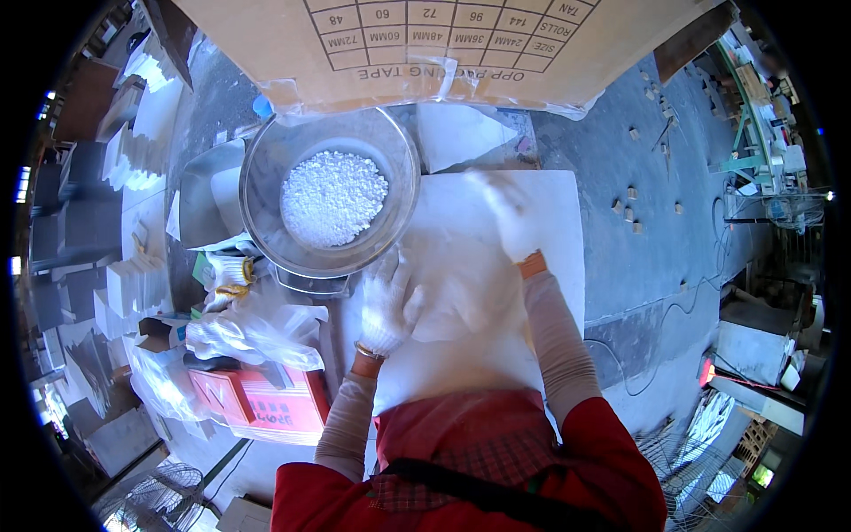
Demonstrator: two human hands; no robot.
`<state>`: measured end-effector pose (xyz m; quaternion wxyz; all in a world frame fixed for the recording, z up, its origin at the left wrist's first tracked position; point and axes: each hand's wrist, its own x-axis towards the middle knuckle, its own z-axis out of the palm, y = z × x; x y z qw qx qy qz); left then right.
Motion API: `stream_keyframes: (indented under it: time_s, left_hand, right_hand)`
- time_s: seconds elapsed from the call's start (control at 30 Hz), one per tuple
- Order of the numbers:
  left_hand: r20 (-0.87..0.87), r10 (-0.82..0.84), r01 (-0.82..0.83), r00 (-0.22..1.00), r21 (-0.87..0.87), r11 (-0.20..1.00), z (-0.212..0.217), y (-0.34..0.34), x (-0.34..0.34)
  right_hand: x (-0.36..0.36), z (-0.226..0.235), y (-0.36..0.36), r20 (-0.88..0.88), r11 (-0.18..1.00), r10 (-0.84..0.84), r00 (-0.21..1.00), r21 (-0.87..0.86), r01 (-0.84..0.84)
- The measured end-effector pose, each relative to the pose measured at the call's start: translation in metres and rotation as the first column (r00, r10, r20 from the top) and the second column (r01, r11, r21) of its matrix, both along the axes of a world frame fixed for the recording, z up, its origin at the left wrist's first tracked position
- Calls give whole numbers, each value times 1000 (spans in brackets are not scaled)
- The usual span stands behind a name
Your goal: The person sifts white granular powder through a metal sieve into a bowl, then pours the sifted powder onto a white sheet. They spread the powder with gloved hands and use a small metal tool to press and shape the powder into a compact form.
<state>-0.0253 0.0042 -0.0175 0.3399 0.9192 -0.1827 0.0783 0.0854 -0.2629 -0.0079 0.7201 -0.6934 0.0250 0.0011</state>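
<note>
Just beside the round, grey, metallic-looking basin [403,191], at its lower right, the white-gloved left hand [384,306] is laid over a flat, white, rectangular panel [560,208], its fingers extended and apart. Farther right of the basin, the white-gloved right hand [512,222] is blurred above the same panel; whether its fingers are closed cannot be told. The work is judged to be under way: plenty of white, crumbly granules [332,199] are left in the basin, and no finished part can be made out.
</note>
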Motion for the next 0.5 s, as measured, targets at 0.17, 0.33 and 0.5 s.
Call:
stream_keyframes:
  time_s: [0.17,0.33,0.5]
  left_hand:
    - [-25,18,-18,1000,-1,1000,0,0,0]
    - [64,20,-20,998,3,1000,-6,-1,0]
    - [114,17,-14,993,-23,1000,-11,3,-4]
  right_hand:
    - [-31,33,36,38,860,453,891,-283,-425]
    - [-64,60,18,213,749,554,805,-550,-370]
    - [-94,23,-34,144,954,-212,967,-183,236]
